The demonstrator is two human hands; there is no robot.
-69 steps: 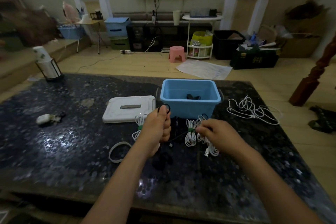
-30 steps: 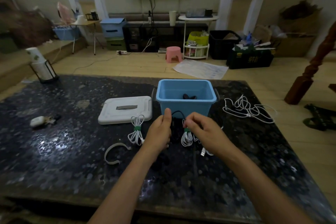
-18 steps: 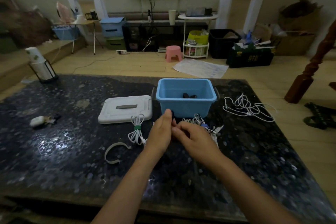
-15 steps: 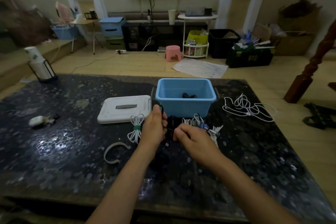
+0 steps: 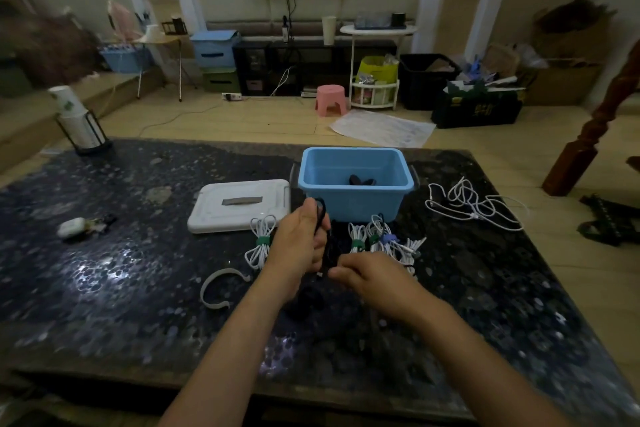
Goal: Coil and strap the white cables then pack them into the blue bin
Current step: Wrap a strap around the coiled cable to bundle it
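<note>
**White cables strapped beside bin; dark cord in hands**

White cables: one green-strapped coil (image 5: 260,241) left of the hands, more strapped coils (image 5: 375,238) just before the blue bin (image 5: 356,180), one loose tangle (image 5: 474,203) well right on the bench (image 5: 104,274). Left hand (image 5: 300,242) clamped on a dark cord (image 5: 321,215); right hand (image 5: 369,276) curled close by, seemingly pinching its lower end. Likely mid-coiling. Next: finish that loop, strap, then lift coils over the rim into the bin.

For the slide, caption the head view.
Both hands, left and right, coil a dark cable before the blue bin, strapped white cables alongside.
</note>
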